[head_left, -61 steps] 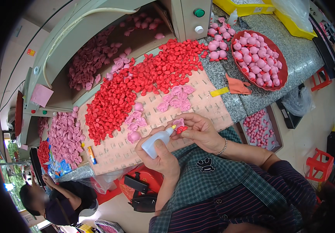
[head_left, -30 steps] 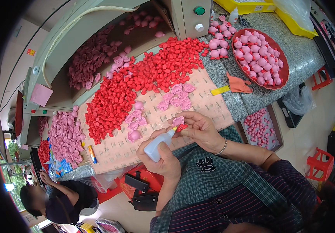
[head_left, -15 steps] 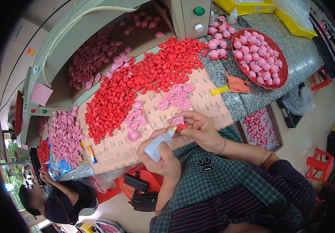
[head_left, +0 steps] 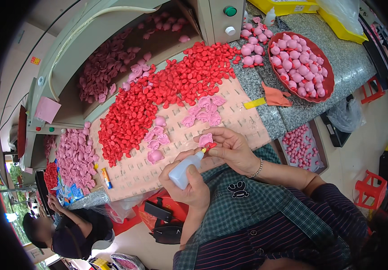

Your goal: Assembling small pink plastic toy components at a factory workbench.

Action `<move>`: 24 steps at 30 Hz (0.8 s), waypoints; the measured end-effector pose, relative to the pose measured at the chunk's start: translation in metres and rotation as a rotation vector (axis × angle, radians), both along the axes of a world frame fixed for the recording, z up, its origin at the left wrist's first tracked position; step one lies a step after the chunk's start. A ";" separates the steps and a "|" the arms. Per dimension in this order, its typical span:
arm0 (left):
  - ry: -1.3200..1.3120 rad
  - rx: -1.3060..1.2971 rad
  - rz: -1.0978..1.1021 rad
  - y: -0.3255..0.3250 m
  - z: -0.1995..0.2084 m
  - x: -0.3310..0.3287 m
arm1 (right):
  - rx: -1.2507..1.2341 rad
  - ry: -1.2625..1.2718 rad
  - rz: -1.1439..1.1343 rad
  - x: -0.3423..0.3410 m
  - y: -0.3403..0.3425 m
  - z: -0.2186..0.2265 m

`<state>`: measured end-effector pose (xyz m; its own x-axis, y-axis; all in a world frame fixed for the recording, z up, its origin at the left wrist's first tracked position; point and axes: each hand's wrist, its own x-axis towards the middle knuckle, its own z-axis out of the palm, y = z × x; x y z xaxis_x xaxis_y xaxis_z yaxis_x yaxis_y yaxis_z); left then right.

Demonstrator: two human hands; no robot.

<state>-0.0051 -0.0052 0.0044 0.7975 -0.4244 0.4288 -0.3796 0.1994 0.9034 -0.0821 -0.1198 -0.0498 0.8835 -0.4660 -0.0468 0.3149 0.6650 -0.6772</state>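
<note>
Above the near edge of the worktop (head_left: 271, 122), I wrap my left hand (head_left: 194, 192) around the squeeze bottle (head_left: 180, 175), pinch the pink piece (head_left: 206, 139) and red piece (head_left: 210, 146) in my right hand (head_left: 233, 153), and should squeeze sparingly, nozzle (head_left: 203, 150) steady.

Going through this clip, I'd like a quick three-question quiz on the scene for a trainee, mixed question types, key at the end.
1. Which hand holds the bottle?

2. True or false: the red bowl stands on the stone counter, off the pale mat.

3. What is the bottle's yellow tip closest to?
a) the orange cloth
b) the red piece at the right hand
c) the green button

Key:
1. The left hand.
2. True.
3. b
</note>
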 end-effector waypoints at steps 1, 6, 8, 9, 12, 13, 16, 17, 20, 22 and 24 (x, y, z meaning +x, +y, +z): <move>-0.011 0.001 -0.004 0.000 0.000 0.000 | -0.003 0.003 0.003 0.000 0.000 0.000; -0.038 -0.009 0.020 0.000 0.000 0.000 | 0.012 -0.002 0.028 -0.001 -0.001 0.004; -0.046 0.006 0.023 -0.001 0.002 0.000 | -0.001 0.007 0.020 -0.001 0.000 0.004; -0.045 0.006 0.024 -0.001 0.002 0.000 | -0.001 0.008 0.020 -0.001 0.000 0.003; -0.025 0.020 0.002 -0.001 0.003 0.000 | -0.013 0.022 0.013 -0.001 0.000 0.003; -0.028 0.019 -0.004 -0.001 0.003 0.000 | -0.018 0.021 0.010 -0.001 0.000 0.003; -0.020 -0.004 0.012 -0.001 0.002 -0.001 | -0.023 0.023 -0.007 0.000 0.001 0.003; -0.010 -0.025 0.033 -0.001 0.001 -0.001 | -0.025 0.025 -0.020 0.000 0.001 0.003; 0.007 -0.024 0.068 0.001 0.004 -0.002 | -0.004 0.007 0.009 0.000 0.000 0.000; -0.002 -0.026 0.096 0.001 0.003 -0.002 | -0.004 -0.005 0.015 -0.001 -0.001 0.001; -0.011 -0.028 0.123 0.001 0.001 -0.002 | -0.005 -0.017 0.019 -0.001 -0.001 0.002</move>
<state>-0.0072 -0.0042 0.0053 0.8378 -0.3114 0.4485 -0.4129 0.1761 0.8936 -0.0828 -0.1208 -0.0477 0.8929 -0.4493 -0.0292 0.3140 0.6679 -0.6748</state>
